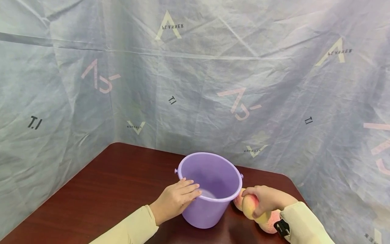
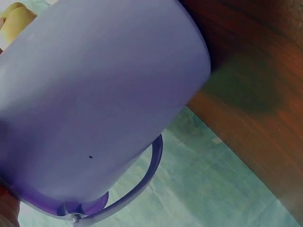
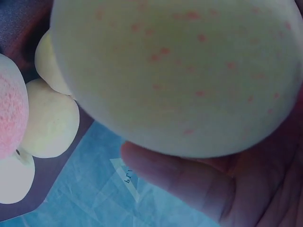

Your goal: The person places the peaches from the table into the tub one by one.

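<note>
A purple bucket (image 1: 204,213) stands upright on the dark red table. My left hand (image 1: 176,198) holds its near left rim, with the fingers over the edge; in the left wrist view the bucket's outer wall (image 2: 109,94) fills much of the picture and part of the hand (image 2: 8,210) shows at the rim. To the right of the bucket, my right hand (image 1: 266,200) grips a yellow and red peach (image 1: 250,206). Up close in the right wrist view, the held peach (image 3: 180,75) is pale with pink specks, and the thumb lies against it.
More peaches lie on the table around the right hand, including a pink one (image 1: 270,223) and one beside the bucket (image 1: 238,200). Several pale ones (image 3: 51,118) show in the right wrist view. Grey printed sheeting (image 1: 195,84) hangs behind the wooden table (image 1: 100,189).
</note>
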A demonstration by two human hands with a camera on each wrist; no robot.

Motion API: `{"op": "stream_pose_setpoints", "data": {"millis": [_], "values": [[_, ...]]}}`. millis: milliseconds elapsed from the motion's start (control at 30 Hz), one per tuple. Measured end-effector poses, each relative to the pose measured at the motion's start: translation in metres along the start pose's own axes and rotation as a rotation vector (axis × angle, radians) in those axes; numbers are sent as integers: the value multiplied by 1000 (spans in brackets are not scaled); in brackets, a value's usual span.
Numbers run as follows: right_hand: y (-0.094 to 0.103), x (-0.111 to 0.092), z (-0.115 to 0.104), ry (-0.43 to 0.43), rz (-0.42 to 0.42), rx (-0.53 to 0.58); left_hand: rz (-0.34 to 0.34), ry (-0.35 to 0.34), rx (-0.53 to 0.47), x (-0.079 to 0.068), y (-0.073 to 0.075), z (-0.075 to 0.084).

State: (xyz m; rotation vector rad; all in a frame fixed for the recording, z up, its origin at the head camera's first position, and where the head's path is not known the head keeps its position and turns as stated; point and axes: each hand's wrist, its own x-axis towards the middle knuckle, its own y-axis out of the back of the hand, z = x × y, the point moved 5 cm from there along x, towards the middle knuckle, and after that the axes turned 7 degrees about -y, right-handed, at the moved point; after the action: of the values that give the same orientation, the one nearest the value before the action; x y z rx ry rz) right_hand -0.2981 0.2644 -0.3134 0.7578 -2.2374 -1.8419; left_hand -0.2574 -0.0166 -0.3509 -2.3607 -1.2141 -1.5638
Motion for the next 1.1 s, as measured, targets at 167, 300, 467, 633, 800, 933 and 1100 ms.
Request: {"op": "stream_pose_setpoints", "data": {"millis": [167, 300, 467, 633, 800, 933, 1100], "values": [[5, -3, 1, 21, 61, -21, 3, 4, 8, 2, 1, 1], [7, -6, 3, 11, 111, -50, -9, 3, 41, 4, 1, 2], [8, -10, 4, 8, 154, -59, 10, 15, 97, 6, 2, 2], [8, -14, 5, 26, 187, -56, 42, 28, 86, 7, 1, 1], [6, -14, 5, 70, 217, -56, 62, 36, 80, 6, 2, 0], [6, -15, 6, 54, 241, -74, 57, 27, 84, 6, 2, 0], [10, -18, 7, -3, 272, -100, 47, 17, 97, 7, 1, -1]]}}
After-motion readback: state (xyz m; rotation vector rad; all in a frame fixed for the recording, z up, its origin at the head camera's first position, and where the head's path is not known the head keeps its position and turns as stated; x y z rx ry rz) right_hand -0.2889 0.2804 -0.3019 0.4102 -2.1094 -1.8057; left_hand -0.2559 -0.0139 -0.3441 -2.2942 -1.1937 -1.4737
